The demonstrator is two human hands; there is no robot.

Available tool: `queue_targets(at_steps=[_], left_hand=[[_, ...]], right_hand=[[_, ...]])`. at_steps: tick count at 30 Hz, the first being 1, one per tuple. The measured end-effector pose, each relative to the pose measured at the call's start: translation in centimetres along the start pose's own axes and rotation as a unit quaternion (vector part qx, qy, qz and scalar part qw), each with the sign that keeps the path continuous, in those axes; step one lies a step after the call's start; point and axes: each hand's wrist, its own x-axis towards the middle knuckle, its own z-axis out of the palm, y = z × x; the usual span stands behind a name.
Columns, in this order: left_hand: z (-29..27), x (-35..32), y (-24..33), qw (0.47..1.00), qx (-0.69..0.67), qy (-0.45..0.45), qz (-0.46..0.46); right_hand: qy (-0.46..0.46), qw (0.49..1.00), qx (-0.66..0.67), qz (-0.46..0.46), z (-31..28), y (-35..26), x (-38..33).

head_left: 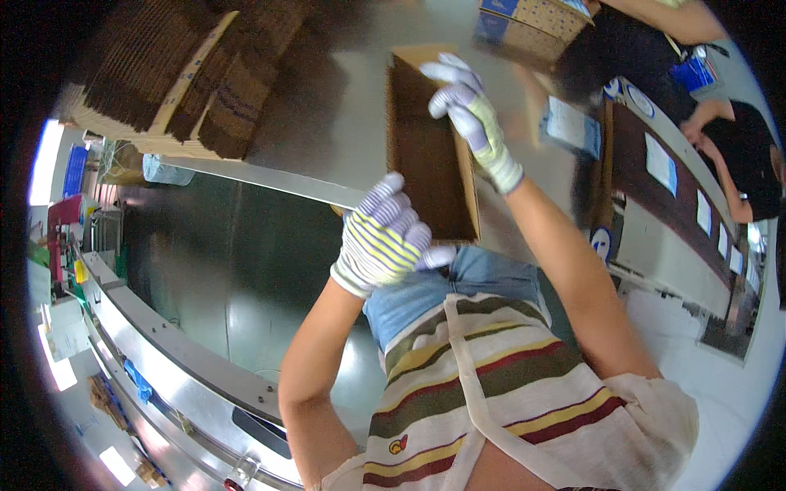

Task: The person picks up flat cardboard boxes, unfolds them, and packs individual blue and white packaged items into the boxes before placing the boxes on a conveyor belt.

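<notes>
Box [426, 172], brown cardboard, open-topped, in the head view: on grey metal table [336, 102], its near end by the wearer's waist. 2 hands at it, both in striped gloves. Left hand [381, 237] by the near left corner, partly open, fingers together, thumb apart, nothing seen in its grasp. Right hand [471, 119] over the far right side, fingers spread and loosely bent, no grip visible (contact with the rim: cannot tell). Flattened cardboard stack [192, 86] farther left; 1 blue-and-white packet [571, 127] right.
</notes>
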Motion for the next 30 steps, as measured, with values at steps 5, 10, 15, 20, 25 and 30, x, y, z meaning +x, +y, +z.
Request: queue_targets(at_steps=[5, 10, 15, 20, 25, 30], left_hand=[[1.5, 1.1, 0.6, 0.995, 0.024, 0.075, -0.068], [2.6, 2.1, 0.9, 0.991, 0.055, 0.108, -0.065], [2.1, 2.8, 1.5, 0.993, 0.061, 0.073, -0.07], [2.3, 2.7, 2.5, 0.986, 0.065, 0.106, -0.109], [2.7, 2.5, 2.9, 0.979, 0.045, 0.145, -0.135], [3.4, 2.5, 3.6, 0.967, 0.021, 0.179, -0.178]], right_hand=[[-0.067, 0.993, 0.009, -0.096, -0.3, 2.9, 1.5], [-0.169, 0.982, -0.056, 0.055, -1.7, 2.1, 4.0], [-0.302, 0.875, -0.277, 0.257, -0.7, -1.0, 9.6], [-0.289, 0.864, -0.371, 0.182, 1.6, -2.1, 9.0], [-0.317, 0.856, -0.379, 0.154, 1.3, -1.7, 9.1], [-0.3, 0.846, -0.411, 0.159, 1.8, -2.3, 9.4]])
